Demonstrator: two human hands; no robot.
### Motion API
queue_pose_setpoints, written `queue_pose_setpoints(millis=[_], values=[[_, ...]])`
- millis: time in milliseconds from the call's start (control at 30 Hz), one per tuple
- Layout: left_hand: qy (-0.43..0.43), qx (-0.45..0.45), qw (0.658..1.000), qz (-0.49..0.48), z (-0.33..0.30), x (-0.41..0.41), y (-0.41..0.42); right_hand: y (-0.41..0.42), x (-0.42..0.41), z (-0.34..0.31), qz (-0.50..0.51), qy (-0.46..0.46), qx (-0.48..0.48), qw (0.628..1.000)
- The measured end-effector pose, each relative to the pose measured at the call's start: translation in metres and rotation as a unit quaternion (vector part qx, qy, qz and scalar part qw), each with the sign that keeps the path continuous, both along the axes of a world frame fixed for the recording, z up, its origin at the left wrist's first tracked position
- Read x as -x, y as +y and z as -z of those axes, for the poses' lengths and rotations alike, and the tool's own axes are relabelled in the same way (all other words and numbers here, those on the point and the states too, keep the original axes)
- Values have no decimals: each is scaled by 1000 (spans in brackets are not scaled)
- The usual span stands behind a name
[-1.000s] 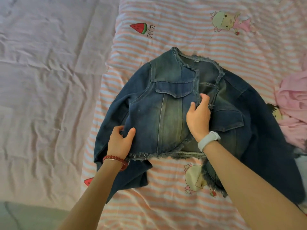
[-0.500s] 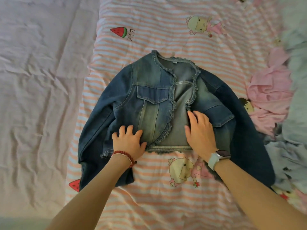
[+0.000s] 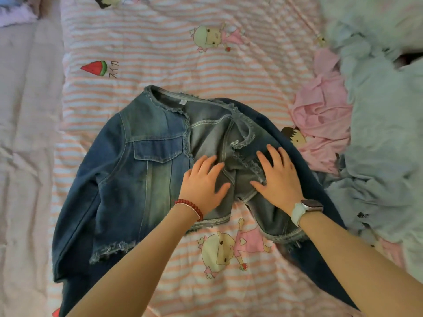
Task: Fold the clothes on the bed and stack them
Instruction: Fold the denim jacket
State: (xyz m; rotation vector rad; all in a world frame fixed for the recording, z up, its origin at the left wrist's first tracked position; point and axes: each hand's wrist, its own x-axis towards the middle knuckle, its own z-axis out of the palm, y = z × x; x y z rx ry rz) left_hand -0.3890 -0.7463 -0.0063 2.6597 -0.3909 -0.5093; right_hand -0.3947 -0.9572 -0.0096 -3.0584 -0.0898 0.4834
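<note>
One denim jacket [image 3: 146, 179] lies front up in the middle of the frame on the striped quilt [image 3: 160, 42] that covers the bed. Its collar points to the top of the frame, its left sleeve runs down to the lower left, and its right side is bunched and turned inward.

Two hands are on the jacket. The left hand [image 3: 203, 184], with a red bead bracelet [image 3: 190, 208] at the wrist, lies flat with fingers spread on the pale inner cloth at the jacket's centre. The right hand [image 3: 279, 179], with a white watch [image 3: 306, 209] at the wrist, lies flat with fingers spread on the crumpled right front panel, just beside the left hand. Neither hand pinches any cloth.

At the right edge lies one crumpled pink garment [image 3: 320, 124], touching a heap of pale blue clothes [image 3: 384, 133]; how many pieces make up that heap cannot be told. A plain pinkish sheet [image 3: 23, 156] covers the left of the frame.
</note>
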Motion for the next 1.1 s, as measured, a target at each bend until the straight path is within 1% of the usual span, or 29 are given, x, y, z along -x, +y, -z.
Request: queue_pose_setpoints(millis=[100,167,233,267,333,400,467,500,533,567,633,700,767,833,933,1000,1067,1100], values=[[89,-46,995,-21,13,0,-7,-8,4,-5,57,-14,-6,998],[123,-62,990,-18,15,-3,-10,-20,3,-9,73,-7,-24,997],[130,-55,990,-29,9,-12,-14,-36,-7,-16,93,-11,-62,994],[129,-45,990,-35,6,-17,-16,-44,-15,-23,110,-27,-78,991],[120,-8,992,-39,-1,-26,-23,-61,-35,-36,156,-76,-93,980],[101,38,993,-40,-7,-36,-33,-74,-55,-48,194,-94,-133,967],[101,59,992,-40,-9,-41,-43,-82,-63,-55,193,-50,-208,958],[120,55,991,-34,-8,-42,-46,-85,-61,-55,183,-27,-222,957],[147,40,988,-19,-6,-40,-49,-87,-54,-53,183,-19,-215,959],[172,12,985,4,-3,-36,-50,-89,-43,-50,204,-26,-207,957],[186,-64,979,57,5,-23,-50,-92,-20,-42,281,-48,-209,936],[144,-115,978,101,12,-5,-50,-95,-4,-36,337,-22,-215,916],[77,-126,981,125,12,14,-50,-101,3,-33,368,12,-233,900],[12,-101,988,116,10,29,-50,-105,10,-33,396,0,-250,883],[-23,11,999,25,3,32,-49,-107,24,-36,400,-62,-278,871],[-17,78,996,-27,-4,29,-43,-105,28,-44,396,-102,-297,863],[8,181,979,-94,-14,24,-32,-108,25,-56,405,-151,-305,848],[26,207,972,-108,-19,21,-26,-111,22,-63,404,-177,-295,847]])
